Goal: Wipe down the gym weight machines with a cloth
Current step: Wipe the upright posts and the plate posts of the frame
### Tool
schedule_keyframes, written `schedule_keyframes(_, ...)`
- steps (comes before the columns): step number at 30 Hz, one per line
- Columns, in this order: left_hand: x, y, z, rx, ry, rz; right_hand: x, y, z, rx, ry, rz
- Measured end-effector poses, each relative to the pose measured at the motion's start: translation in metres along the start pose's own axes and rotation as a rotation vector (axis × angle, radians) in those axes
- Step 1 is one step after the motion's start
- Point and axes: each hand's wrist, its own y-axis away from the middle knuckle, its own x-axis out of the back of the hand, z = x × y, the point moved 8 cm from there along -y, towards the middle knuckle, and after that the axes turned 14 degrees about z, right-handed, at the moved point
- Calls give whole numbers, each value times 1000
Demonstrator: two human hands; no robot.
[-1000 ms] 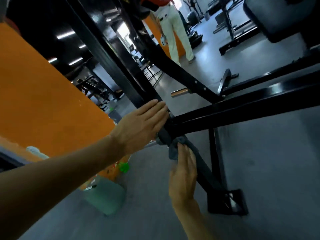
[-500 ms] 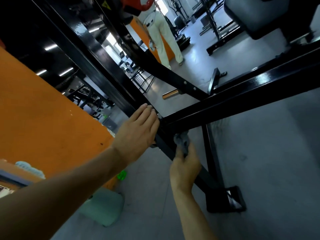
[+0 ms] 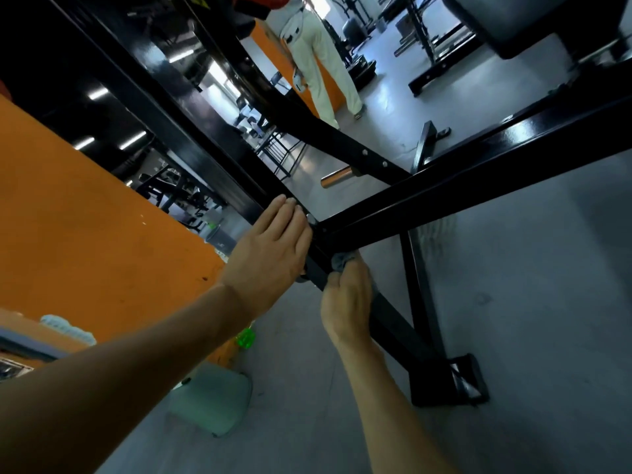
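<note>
Right hand (image 3: 347, 299) grips the cloth (image 3: 343, 261), bunched vs the black frame (image 3: 478, 179) just under the bar joint. Left hand (image 3: 270, 249) lies flat, fingers straight, on the upright beside the joint. Mid-job, prob: lower leg, foot & other machines look not yet wiped; can't tell what's clean.

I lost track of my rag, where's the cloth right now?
In the head view, the grey cloth sits just right of centre, bunched in the right hand against the black frame bar, just below the crossbar joint.
</note>
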Motion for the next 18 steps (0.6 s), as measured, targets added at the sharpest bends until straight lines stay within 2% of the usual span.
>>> schedule_keyframes(3,-2,4,-1,8,-48,13,18,24,-4,66,36,-14)
schedule_keyframes(5,-2,5,0,9,-32,27,34,38,6,28,77,-16)
schedule_keyframes(7,0,14,6,3,5,91,53,38,32,-184,57,45)
schedule_keyframes(9,0,27,30,-72,5,164,70,35,63,-517,-109,101)
schedule_keyframes(11,-5,39,66,-168,37,166,88,40,90,-797,-271,145)
schedule_keyframes(13,-10,44,106,-264,115,128,112,46,120,-1014,-275,184)
schedule_keyframes(15,-18,40,147,-347,173,42,140,46,148,-1113,-211,179)
schedule_keyframes(16,-23,37,166,-372,189,-4,155,40,160,-1109,-183,189)
schedule_keyframes(18,-46,33,204,-406,221,-148,190,22,186,-1052,-114,318)
